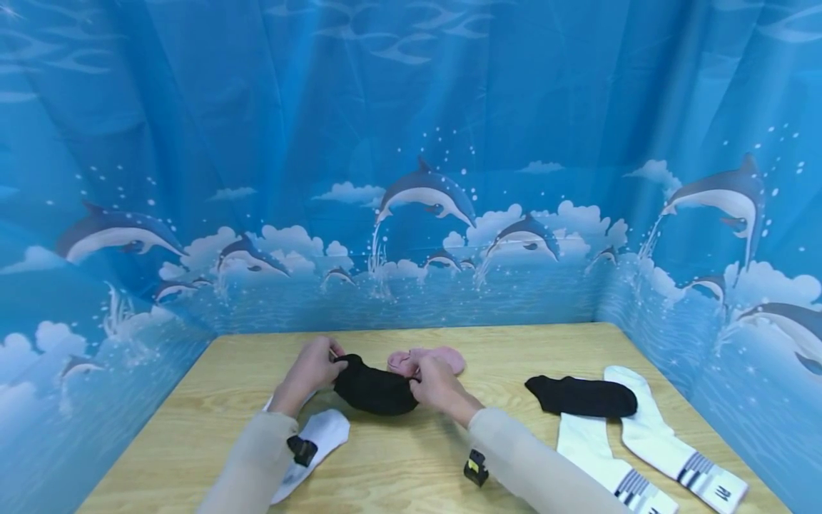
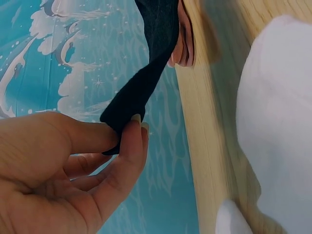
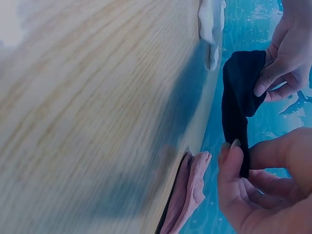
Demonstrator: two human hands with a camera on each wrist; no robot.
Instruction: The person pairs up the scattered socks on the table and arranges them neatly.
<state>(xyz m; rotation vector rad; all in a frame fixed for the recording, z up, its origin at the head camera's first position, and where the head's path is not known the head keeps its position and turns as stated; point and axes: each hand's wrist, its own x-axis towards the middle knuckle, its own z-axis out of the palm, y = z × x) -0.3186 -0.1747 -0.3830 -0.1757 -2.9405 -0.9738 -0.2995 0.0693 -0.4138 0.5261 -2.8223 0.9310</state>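
A black sock (image 1: 375,390) is held up between both hands, stretched sideways above the wooden table. My left hand (image 1: 316,370) pinches one end of it between thumb and fingers, as the left wrist view shows on the dark cloth (image 2: 146,73). The other end is pinched by my right hand (image 1: 437,385), close in front of the pink socks (image 1: 449,358). In the right wrist view the black sock (image 3: 236,92) hangs off the tabletop, both hands gripping it. Under my left forearm lie white socks (image 1: 324,432), partly covered by the arm.
On the right side of the table (image 1: 488,343), another black sock (image 1: 581,397) lies across a pair of white striped socks (image 1: 664,439). A blue dolphin-print curtain (image 1: 411,107) stands behind the table and along both sides.
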